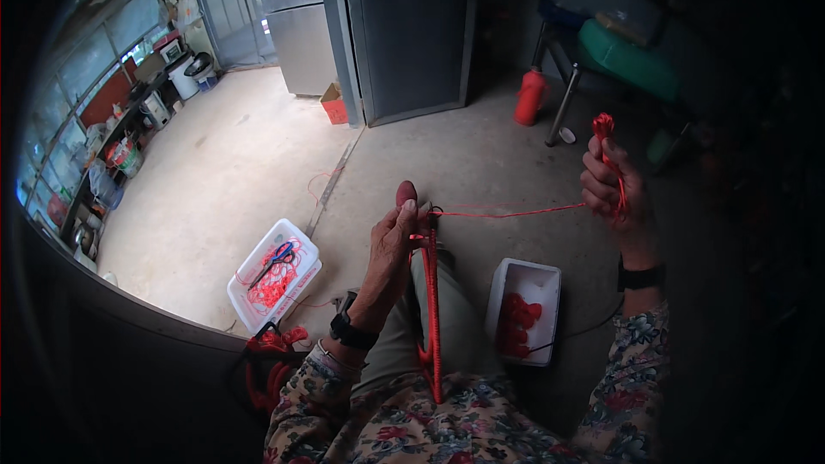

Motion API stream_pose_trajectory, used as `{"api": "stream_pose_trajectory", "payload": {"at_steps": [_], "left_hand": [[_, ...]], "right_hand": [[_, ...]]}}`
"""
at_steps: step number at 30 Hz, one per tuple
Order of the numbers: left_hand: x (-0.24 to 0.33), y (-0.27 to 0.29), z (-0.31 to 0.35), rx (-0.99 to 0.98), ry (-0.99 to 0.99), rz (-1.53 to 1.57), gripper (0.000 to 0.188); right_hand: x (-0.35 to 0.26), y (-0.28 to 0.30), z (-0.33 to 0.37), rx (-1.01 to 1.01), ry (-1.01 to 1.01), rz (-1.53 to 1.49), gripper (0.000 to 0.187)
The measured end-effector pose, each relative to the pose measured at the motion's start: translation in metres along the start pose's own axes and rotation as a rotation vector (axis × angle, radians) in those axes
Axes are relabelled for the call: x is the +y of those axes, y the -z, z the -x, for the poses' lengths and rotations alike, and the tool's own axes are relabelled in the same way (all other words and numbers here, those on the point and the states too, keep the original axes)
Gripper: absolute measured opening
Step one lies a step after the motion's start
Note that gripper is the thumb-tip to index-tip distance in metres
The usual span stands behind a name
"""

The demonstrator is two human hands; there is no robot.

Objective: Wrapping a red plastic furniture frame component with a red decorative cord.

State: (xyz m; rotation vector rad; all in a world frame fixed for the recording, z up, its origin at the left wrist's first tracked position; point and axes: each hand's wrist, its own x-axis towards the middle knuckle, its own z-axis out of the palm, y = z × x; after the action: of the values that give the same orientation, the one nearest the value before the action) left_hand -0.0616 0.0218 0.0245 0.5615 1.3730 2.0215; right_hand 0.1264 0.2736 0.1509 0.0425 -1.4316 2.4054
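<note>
In front of my body, my left hand (391,236) pinches the top of a red braided cord (433,309), which hangs down to my lap. A dark red oval piece (406,192) shows just above the fingertips; whether it is held or lies behind cannot be told. Out to the right and raised, my right hand (614,185) is closed round a looped bundle of red cord (604,126). From that bundle a red strand (516,212) runs taut and nearly level to the left hand. A small dark ring-like thing (436,211) sits at the strand's left end.
A white tray (305,236) at lower left holds red cord and blue-handled scissors (271,263). Right of my legs stands a white box (554,279) with red pieces. A red flask-like container (531,96) stands by a metal-legged table (563,103). Shelves line the left wall.
</note>
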Motion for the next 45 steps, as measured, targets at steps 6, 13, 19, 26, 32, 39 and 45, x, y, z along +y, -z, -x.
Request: {"api": "stream_pose_trajectory", "payload": {"at_steps": [6, 13, 19, 26, 32, 39, 45], "left_hand": [[-0.016, -0.005, 0.006, -0.163, 0.297, 0.424, 0.037], [-0.018, -0.007, -0.003, -0.254, 0.475, 0.740, 0.031], [-0.023, 0.000, -0.008, -0.227, 0.511, 0.845, 0.020], [-0.024, -0.003, -0.009, -0.168, 0.590, 0.790, 0.019], [-0.019, 0.000, -0.001, -0.098, 0.495, 0.757, 0.015], [-0.009, -0.003, 0.012, -0.043, 0.442, 0.721, 0.009], [-0.013, -0.009, 0.009, -0.037, 0.419, 0.660, 0.013]], "right_hand": [[-0.007, -0.007, 0.055, 0.179, -0.281, 1.160, 0.026], [0.017, -0.034, 0.100, 0.365, -0.345, 1.041, 0.016], [0.017, -0.053, 0.115, 0.369, -0.312, 0.946, 0.016], [0.025, -0.033, 0.110, 0.491, -0.206, 0.822, 0.023], [0.013, -0.027, 0.075, 0.409, -0.132, 0.733, 0.018], [0.011, -0.045, 0.069, 0.489, -0.042, 0.668, 0.013], [-0.003, -0.059, 0.088, 0.570, -0.037, 0.843, 0.014]]}}
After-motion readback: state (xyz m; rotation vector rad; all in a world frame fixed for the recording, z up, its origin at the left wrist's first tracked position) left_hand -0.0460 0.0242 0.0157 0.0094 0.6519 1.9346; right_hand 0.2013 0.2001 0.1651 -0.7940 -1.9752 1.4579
